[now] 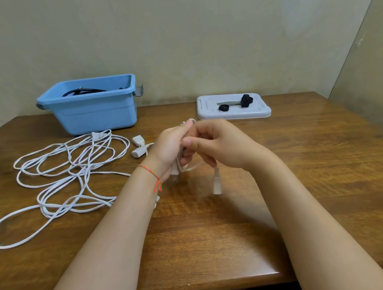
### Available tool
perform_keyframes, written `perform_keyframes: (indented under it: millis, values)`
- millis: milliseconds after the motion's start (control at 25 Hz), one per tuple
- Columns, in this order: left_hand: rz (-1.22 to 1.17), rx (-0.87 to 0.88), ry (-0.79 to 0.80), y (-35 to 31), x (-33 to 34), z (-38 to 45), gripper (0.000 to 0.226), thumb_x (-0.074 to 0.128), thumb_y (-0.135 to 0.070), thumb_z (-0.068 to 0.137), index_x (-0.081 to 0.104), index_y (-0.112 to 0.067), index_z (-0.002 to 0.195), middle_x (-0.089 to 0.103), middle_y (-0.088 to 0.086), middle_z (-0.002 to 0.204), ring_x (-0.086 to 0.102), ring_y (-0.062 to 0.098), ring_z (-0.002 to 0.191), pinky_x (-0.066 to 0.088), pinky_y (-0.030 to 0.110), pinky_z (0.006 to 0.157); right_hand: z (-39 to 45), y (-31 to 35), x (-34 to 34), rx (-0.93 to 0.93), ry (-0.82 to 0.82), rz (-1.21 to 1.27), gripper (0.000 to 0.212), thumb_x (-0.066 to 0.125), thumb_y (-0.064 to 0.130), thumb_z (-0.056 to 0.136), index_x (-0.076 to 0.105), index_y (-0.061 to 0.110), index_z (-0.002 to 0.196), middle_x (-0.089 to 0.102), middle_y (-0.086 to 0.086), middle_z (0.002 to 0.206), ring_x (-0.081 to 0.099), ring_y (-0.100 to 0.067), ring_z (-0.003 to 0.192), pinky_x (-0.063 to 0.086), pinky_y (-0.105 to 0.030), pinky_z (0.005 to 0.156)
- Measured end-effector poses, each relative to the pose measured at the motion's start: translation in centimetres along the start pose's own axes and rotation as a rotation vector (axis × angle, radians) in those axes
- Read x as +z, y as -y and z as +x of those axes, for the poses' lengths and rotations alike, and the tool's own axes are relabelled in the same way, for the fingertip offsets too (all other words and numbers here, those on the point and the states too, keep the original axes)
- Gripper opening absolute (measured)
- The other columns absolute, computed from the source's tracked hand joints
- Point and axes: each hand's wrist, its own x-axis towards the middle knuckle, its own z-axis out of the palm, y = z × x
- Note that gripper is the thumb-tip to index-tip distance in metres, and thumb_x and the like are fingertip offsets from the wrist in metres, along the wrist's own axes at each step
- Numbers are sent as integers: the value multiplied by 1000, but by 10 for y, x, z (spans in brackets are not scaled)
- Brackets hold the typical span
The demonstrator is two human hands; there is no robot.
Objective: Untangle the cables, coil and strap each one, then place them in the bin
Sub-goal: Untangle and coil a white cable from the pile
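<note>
Soft even indoor light, faint shadows; motion blur at hands (199, 146); wide-angle edge bending.

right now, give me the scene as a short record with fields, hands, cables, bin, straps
left hand: grips a small coil of white cable
right hand: pinches the same cable; a connector end dangles below
loose white cable: tangled loops on the table, left of the hands
blue bin: back left, black cable inside
white lid: back right, black straps on it
</note>
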Motion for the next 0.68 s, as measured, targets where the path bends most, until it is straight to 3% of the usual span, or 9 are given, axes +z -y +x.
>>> perform_keyframes:
  millis: [80,160,280,400,480,600,680]
  values:
    - [-109,-174,200,-4,0,-5,37,32,-32,104,48,-9,81,32,-3,45,25,7,33,14,18,37,3,-2,-1,4,-216,-81,30,73,32,88,57,14,69,55,7,53,41,-6,45,35,-23,50]
    - [-77,-281,320,-4,-3,-6,52,28,-50,103,44,-15,68,27,-4,43,21,6,30,11,24,43,4,-5,-3,-21,-378,-180,43,79,39,80,47,19,59,41,10,51,35,-7,48,28,-21,50]
    - [-84,-341,446,-3,-6,-6,67,23,-73,93,40,-16,62,23,-6,41,18,6,30,9,26,46,5,-9,-7,-7,-435,-262,56,78,49,76,35,19,56,32,7,53,27,-10,51,23,-27,51]
    - [-150,-380,551,-4,-6,-8,75,21,-88,77,38,-17,59,20,-7,41,14,5,31,9,25,43,6,-12,-8,36,-432,-214,51,71,55,80,43,18,61,37,7,56,31,-8,52,26,-22,51]
    - [-206,-341,597,-4,-9,-9,68,33,-83,76,40,-18,60,23,-9,40,18,3,31,14,22,41,6,-12,-7,96,-337,-96,48,62,58,87,54,17,65,42,10,57,37,-3,54,29,-17,53]
    - [-274,-239,619,-3,-15,-9,44,64,-52,85,52,-20,58,29,-12,40,26,-1,30,20,18,40,5,-16,-4,157,-49,120,60,54,59,93,66,0,88,59,0,74,54,-8,72,43,-27,73]
    - [-308,-215,531,-3,-16,-7,36,62,-32,91,56,-21,57,29,-11,39,27,0,29,18,17,40,2,-20,-8,176,48,275,52,57,47,95,64,-3,104,64,-9,81,63,-18,75,51,-32,70]
